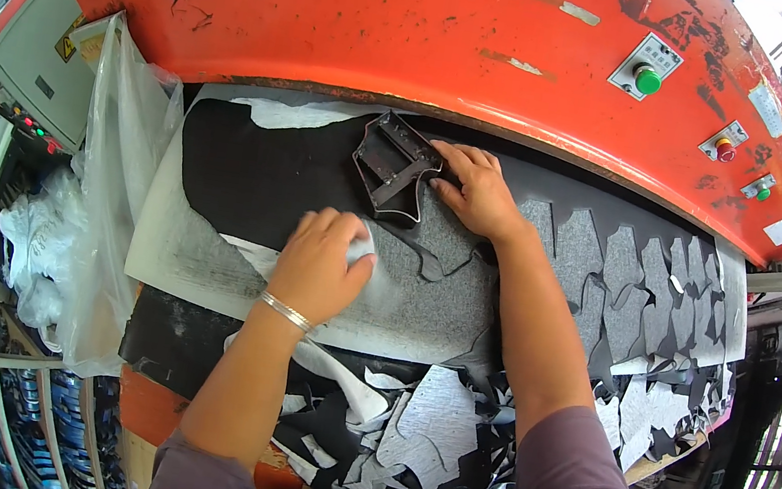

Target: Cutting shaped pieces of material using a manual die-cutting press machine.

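A dark metal cutting die [403, 178], an angular frame with a crossbar, lies on black sheet material [252, 158] over the pale cutting board [163, 246]. My right hand [481, 195] grips the die's right side, fingers at its upper corner and thumb lower down. Just below and left of the die is my left hand [320, 259], a bracelet at its wrist. Its fingers are curled around a small whitish piece [364, 244], partly hidden and blurred. Grey-faced leftover material [578, 247] with cut-out outlines stretches to the right of my right hand.
Behind the board stands an orange press beam [419, 56] with a green button [647, 79] and a red button [725, 150]. Black and grey scraps [430, 422] pile up along the near edge. A clear plastic bag [111, 223] hangs at left, beside a grey control box [41, 50].
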Demonstrator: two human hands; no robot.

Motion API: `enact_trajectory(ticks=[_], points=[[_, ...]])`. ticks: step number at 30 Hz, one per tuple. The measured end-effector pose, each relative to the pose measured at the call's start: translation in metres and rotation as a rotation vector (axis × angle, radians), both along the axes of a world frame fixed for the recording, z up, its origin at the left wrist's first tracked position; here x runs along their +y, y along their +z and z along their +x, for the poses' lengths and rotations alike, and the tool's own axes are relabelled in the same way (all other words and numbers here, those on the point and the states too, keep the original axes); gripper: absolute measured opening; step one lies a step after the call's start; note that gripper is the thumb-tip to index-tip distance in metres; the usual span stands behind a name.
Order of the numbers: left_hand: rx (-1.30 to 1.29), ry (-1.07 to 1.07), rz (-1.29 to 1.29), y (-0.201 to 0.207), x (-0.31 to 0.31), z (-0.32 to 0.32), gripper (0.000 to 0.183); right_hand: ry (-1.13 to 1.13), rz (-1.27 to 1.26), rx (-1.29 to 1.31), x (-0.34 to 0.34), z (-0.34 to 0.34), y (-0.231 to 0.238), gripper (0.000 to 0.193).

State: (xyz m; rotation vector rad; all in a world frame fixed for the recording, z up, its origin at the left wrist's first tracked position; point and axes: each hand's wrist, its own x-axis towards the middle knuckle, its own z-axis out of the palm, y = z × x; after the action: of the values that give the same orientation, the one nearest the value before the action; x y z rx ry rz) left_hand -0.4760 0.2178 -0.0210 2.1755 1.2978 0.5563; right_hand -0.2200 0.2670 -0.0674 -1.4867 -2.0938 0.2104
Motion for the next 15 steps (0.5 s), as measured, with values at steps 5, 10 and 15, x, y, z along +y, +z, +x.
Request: enact_trajectory(ticks=[5,10,15], points=[[0.056,0.051,0.241,-0.034,0.006,0.001,0.03,0.018,0.012,0.008,0.0,-0.004,0.001,0.052],[-0.007,-0.052,0.197,-0.04,0.012,0.0,0.029,0.02,0.013,-0.007,0.001,0.001,0.0,0.052],[-0.042,-0.036,0.2,-0.041,0.01,0.003,0.027,0.025,-0.009,0.018,0.0,0.004,-0.001,0.052]])
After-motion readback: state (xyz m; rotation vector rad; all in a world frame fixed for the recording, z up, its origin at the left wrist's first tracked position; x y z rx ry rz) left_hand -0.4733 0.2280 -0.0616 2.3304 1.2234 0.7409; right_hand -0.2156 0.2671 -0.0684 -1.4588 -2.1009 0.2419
